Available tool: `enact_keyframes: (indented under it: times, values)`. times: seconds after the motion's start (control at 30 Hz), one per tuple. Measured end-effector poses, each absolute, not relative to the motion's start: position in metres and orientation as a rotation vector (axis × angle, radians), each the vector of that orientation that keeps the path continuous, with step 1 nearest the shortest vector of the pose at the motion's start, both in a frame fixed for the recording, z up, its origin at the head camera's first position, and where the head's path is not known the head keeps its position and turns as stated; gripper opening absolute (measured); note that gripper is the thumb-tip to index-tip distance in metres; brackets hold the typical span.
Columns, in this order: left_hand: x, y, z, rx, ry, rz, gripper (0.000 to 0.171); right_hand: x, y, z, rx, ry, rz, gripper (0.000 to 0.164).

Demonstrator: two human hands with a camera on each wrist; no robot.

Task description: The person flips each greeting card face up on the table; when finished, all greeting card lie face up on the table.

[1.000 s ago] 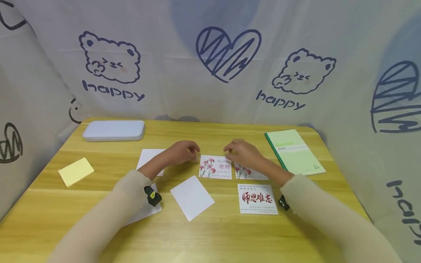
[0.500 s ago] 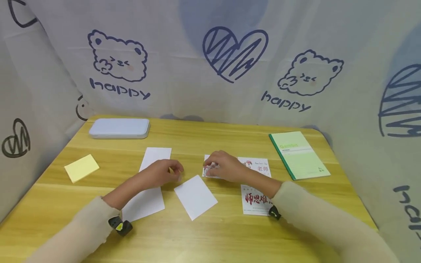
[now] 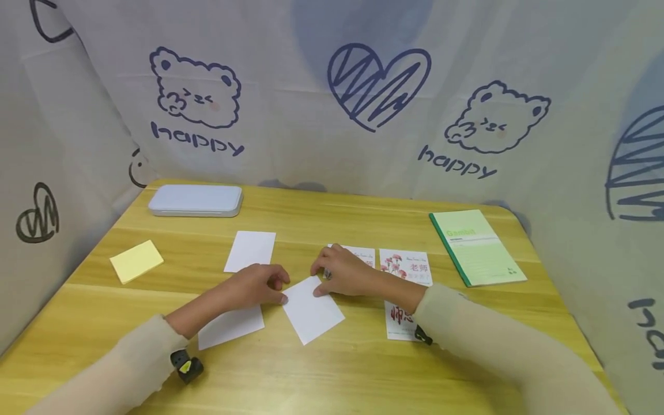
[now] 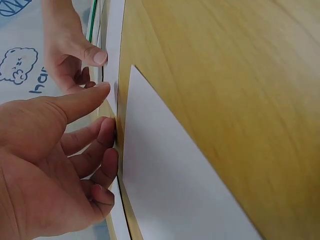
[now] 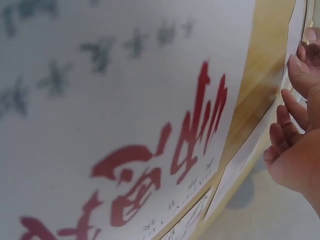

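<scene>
A blank white card [image 3: 313,314] lies turned like a diamond in the middle of the wooden table. My left hand [image 3: 261,283] is at its left corner, thumb tip right at the edge and the other fingers loosely bent. In the left wrist view that left hand [image 4: 65,150] has a gap between thumb and fingers. My right hand [image 3: 346,271] reaches over the card's upper corner, thumb at its upper right edge and fingers beyond the corner. It partly covers a carnation-printed card [image 3: 363,255]. Beneath the right forearm is a card with red calligraphy [image 5: 135,165], partly hidden in the head view.
Two more blank white cards, an upper one [image 3: 251,251] and a lower one [image 3: 233,328], lie left. Another carnation card [image 3: 410,265] lies right, beside a green notebook [image 3: 477,248]. A yellow sticky-note pad [image 3: 136,261] and a pale case [image 3: 196,200] are at left.
Both hands have moved toward the person, from beside the carnation cards to the diamond-turned blank card. The right hand has also shifted left, uncovering the right carnation card.
</scene>
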State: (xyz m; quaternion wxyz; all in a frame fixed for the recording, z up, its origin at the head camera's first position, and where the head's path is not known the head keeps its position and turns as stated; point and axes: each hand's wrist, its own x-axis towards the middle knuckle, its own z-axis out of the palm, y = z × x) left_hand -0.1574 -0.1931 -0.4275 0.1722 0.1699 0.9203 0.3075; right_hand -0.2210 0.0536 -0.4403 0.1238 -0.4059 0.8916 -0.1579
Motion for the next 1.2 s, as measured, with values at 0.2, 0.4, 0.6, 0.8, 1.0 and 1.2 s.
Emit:
enact_keyframes:
  times: [0.2, 0.4, 0.6, 0.8, 1.0, 1.2]
  values:
    - [-0.158, -0.188, -0.425, 0.412, 2.627, 0.795, 0.038, -0.22, 0.052, -0.438, -1.143, 2.602, -0.429, 0.046]
    - [-0.158, -0.186, -0.422, 0.375, 2.615, 0.733, 0.037, -0.217, 0.049, -0.438, -1.092, 2.621, -0.43, 0.046]
    - [-0.16, -0.187, -0.421, 0.405, 2.59, 0.774, 0.024, -0.215, 0.049, -0.439, -1.102, 2.642, -0.433, 0.046]
    - [-0.164, -0.193, -0.423, 0.43, 2.555, 0.879, 0.025, -0.215, 0.048, -0.437, -1.144, 2.654, -0.446, 0.045]
    - [-0.168, -0.205, -0.417, 0.453, 2.438, 1.148, 0.025, -0.218, 0.057, -0.424, -1.115, 2.521, -0.707, 0.038]
    - [-0.166, -0.209, -0.407, 0.444, 2.268, 1.447, 0.026, -0.215, 0.073, -0.408, -1.035, 2.376, -1.053, 0.018]
